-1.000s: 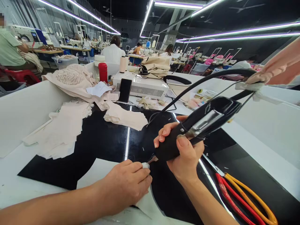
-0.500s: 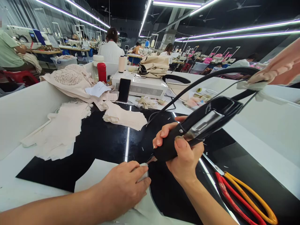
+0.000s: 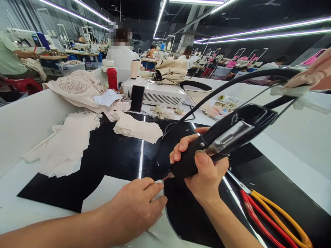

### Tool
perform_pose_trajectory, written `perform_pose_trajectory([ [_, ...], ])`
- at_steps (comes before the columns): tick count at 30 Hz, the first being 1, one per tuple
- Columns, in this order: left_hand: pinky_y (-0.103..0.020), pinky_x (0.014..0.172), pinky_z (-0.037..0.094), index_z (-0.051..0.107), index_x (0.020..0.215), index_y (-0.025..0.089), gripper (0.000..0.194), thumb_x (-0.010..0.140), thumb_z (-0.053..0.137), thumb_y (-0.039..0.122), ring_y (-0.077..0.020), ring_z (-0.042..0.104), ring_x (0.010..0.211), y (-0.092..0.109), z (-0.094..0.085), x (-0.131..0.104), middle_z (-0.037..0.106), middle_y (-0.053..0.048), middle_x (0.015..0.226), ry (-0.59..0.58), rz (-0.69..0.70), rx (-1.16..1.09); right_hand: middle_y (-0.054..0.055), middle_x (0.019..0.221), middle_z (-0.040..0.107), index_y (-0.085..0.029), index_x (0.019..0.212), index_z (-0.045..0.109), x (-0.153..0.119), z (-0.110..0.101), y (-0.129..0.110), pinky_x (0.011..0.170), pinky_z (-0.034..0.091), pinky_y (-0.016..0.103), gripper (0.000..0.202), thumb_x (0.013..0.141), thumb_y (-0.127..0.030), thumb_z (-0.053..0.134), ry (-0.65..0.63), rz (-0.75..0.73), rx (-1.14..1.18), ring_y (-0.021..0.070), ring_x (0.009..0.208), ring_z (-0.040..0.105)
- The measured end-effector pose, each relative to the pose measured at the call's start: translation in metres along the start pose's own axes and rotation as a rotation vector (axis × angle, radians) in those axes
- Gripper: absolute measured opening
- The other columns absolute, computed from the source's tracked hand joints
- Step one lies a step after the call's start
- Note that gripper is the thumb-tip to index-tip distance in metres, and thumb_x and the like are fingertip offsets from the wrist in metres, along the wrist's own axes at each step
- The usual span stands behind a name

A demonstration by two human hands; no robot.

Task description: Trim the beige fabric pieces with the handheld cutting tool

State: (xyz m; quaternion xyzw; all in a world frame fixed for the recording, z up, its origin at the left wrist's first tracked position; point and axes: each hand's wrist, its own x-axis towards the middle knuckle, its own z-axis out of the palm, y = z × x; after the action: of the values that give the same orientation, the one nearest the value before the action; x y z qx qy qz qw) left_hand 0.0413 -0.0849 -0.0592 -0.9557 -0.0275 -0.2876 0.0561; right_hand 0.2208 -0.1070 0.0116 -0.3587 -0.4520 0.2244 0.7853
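Long white tubes shone on the dark ceiling, and bright glare streaks lay across the glossy black board. Far machines at left looked soft, and the head of a far person was pixelated.

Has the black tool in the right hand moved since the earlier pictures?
Yes, a little. The back end of the black tool in the right hand has shifted right, farther from the phone.

Free lane on blk mat btwn 2 fabric stacks & L hand; obstacles on R: cable, scissors.
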Motion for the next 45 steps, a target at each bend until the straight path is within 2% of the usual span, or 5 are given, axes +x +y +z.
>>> perform_pose_trajectory([
  [4,-0.033,0.085,0.059,0.072,0.106,0.013,0.012,0.106,0.062,0.019,-0.021,0.071,0.095,0.0007,0.0022,-0.0016,0.078,-0.011,0.12,0.02,-0.037,-0.009,-0.006,0.075,0.066,-0.029,0.11,0.067,0.0033,0.0006,-0.0049,0.046,0.053,0.028,0.043,0.08,-0.047,0.092,0.013,-0.009,0.013,0.0133,0.051,0.058],
  [11,-0.034,0.09,0.06,0.071,0.114,0.011,0.016,0.098,0.07,0.013,-0.023,0.072,0.1,0.0026,0.0068,-0.0063,0.077,-0.013,0.123,0.026,-0.013,0.007,-0.006,0.075,0.065,-0.029,0.113,0.065,0.0004,0.0005,-0.003,0.044,0.051,0.028,0.044,0.081,-0.048,0.09,0.021,-0.013,0.007,0.0133,0.049,0.057],
  [19,-0.034,0.093,0.06,0.072,0.119,0.01,0.018,0.102,0.066,0.014,-0.0222,0.072,0.107,0.0022,0.0053,-0.0061,0.076,-0.015,0.128,-0.029,0.014,0.032,-0.006,0.076,0.065,-0.028,0.114,0.063,-0.0037,0.0007,-0.0001,0.046,0.054,0.028,0.042,0.084,-0.046,0.088,0.028,-0.016,-0.026,0.0135,0.053,0.059],
  [39,-0.035,0.084,0.061,0.07,0.116,0.008,0.021,0.098,0.06,0.006,-0.0243,0.073,0.1,0.0025,0.0037,-0.0054,0.077,-0.017,0.124,0.013,0.013,0.008,-0.007,0.076,0.065,-0.029,0.113,0.061,-0.0037,0.0074,0.0,0.046,0.054,0.029,0.042,0.085,-0.047,0.087,0.04,-0.011,-0.03,0.0135,0.051,0.059],
  [45,-0.035,0.086,0.06,0.069,0.116,0.01,0.019,0.099,0.061,0.008,-0.0237,0.073,0.1,0.0037,0.0043,-0.0065,0.076,-0.017,0.127,-0.026,-0.008,0.02,-0.007,0.078,0.066,-0.029,0.115,0.062,-0.0054,0.0096,0.0009,0.047,0.054,0.029,0.044,0.085,-0.048,0.088,-0.016,-0.022,0.03,0.0139,0.053,0.062],
])
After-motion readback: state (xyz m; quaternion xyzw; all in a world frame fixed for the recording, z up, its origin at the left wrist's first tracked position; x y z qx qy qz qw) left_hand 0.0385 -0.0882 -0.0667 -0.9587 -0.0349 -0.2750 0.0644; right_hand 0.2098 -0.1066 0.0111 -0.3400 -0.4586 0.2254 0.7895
